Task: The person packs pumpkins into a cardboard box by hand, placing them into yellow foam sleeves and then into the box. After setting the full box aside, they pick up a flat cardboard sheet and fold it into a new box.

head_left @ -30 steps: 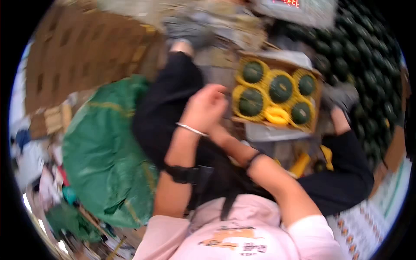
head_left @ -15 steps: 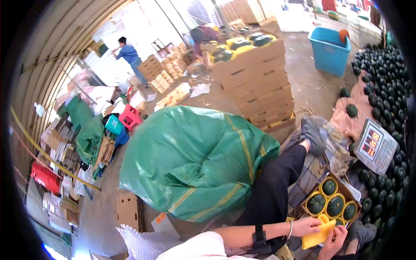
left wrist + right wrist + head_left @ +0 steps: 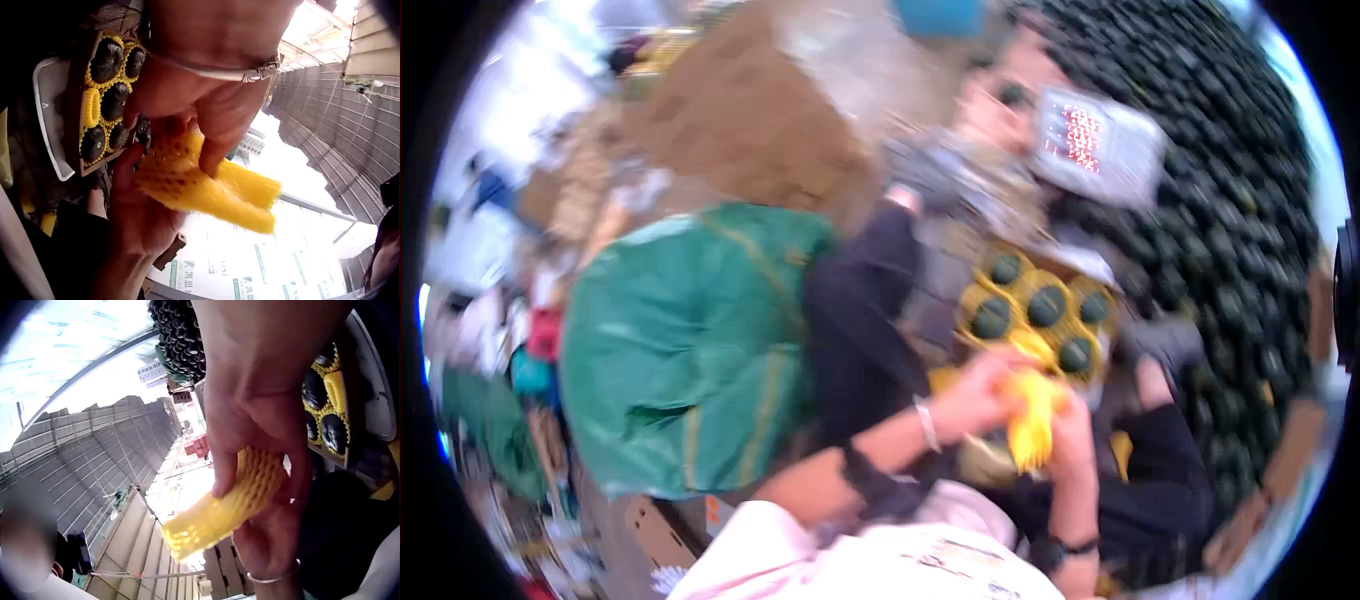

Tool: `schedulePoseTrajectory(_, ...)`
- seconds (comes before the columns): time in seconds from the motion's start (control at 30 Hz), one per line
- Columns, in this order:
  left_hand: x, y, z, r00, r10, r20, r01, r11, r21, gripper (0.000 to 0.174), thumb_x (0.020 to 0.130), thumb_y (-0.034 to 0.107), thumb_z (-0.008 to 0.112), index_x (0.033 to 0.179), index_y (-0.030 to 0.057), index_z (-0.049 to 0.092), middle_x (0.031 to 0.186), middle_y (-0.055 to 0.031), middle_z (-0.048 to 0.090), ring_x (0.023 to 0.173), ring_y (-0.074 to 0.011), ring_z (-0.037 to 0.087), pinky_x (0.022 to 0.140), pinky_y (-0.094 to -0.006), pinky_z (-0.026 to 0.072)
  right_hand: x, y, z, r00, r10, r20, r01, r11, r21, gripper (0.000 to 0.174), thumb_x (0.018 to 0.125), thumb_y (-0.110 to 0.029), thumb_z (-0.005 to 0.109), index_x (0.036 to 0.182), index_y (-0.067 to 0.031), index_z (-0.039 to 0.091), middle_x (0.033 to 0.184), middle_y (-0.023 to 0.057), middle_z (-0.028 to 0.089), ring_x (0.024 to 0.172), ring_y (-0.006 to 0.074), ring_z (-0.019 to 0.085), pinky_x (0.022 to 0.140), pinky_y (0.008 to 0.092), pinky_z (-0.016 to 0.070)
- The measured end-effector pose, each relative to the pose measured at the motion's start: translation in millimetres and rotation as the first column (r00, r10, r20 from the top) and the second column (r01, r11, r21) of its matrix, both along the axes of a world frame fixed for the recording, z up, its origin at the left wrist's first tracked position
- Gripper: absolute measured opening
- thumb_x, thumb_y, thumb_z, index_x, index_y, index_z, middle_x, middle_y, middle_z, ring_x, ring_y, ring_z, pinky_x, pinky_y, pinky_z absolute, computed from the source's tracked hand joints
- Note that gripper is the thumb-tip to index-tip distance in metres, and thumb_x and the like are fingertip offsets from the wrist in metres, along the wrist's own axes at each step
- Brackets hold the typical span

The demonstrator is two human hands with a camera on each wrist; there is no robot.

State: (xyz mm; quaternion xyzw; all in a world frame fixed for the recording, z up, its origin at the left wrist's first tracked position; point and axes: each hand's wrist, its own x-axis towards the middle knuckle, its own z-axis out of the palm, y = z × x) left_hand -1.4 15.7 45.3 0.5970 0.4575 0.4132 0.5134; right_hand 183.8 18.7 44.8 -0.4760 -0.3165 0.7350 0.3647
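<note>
A yellow foam net sleeve point(image 3: 1032, 420) is between both hands in front of the box. My left hand point(image 3: 975, 395), with a white bracelet at the wrist, pinches one end, its thumb pressed on the mesh in the left wrist view. My right hand point(image 3: 1075, 435) grips the sleeve from the other side; in the right wrist view its thumb lies along the sleeve point(image 3: 228, 506). Just beyond stands a cardboard box point(image 3: 87, 78) of dark green squashes point(image 3: 1047, 306), each in a yellow foam net. A folded yellow net point(image 3: 92, 107) lies among them.
A big green sack point(image 3: 680, 350) bulges at the left. A scale with lit red digits point(image 3: 1095, 145) stands beyond the box. Loose dark squashes point(image 3: 1220, 240) pile up at the right. Stacked cardboard boxes point(image 3: 740, 110) rise behind the sack.
The hands were by the box's left side with no sleeve visible; half a second ago both were on the yellow sleeve. The head view swung left and back.
</note>
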Motion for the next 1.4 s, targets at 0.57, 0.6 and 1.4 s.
schedulePoseTrajectory(0.57, 1, 48, -33, 0.949, 0.175, -0.263, -0.176, 0.984, 0.019, 0.055, 0.077, -0.005, 0.065, 0.128, 0.0064, 0.049, 0.071, -0.0052, 0.045, 0.063, -0.0151, 0.046, 0.061, -0.0276, 0.042, 7, 69, -40, 0.5, 0.029, 0.865, -0.269, 0.955, 0.124, 0.022, 0.076, -0.011, 0.066, 0.089, -0.0011, 0.051, 0.079, 0.0124, 0.063, 0.072, 0.0163, 0.061, 0.066, 0.0342, 0.0485)
schedulePoseTrajectory(0.6, 1, 49, -39, 0.932, 0.269, -0.243, -0.263, 0.963, 0.055, 0.045, 0.074, -0.007, 0.065, 0.117, 0.0044, 0.056, 0.07, -0.0045, 0.041, 0.062, -0.0156, 0.043, 0.06, -0.0269, 0.0405, 6, 69, -44, 0.577, 0.01, 0.817, -0.225, 0.963, 0.148, 0.024, 0.076, -0.009, 0.067, 0.09, -0.002, 0.05, 0.08, 0.0117, 0.064, 0.073, 0.0164, 0.061, 0.066, 0.034, 0.0493)
schedulePoseTrajectory(1.4, 15, 99, -60, 0.954, 0.011, 0.301, 0.114, 0.912, -0.394, 0.034, 0.098, 0.019, 0.053, 0.122, -0.0041, 0.056, 0.11, -0.0042, 0.062, 0.101, -0.0108, 0.056, 0.088, -0.0267, 0.0455, 34, 108, -52, 0.951, 0.028, 0.307, -0.043, 0.998, 0.042, 0.045, 0.078, -0.02, 0.08, 0.112, -0.0006, 0.057, 0.102, 0.006, 0.066, 0.09, 0.0139, 0.062, 0.08, 0.0295, 0.0502)
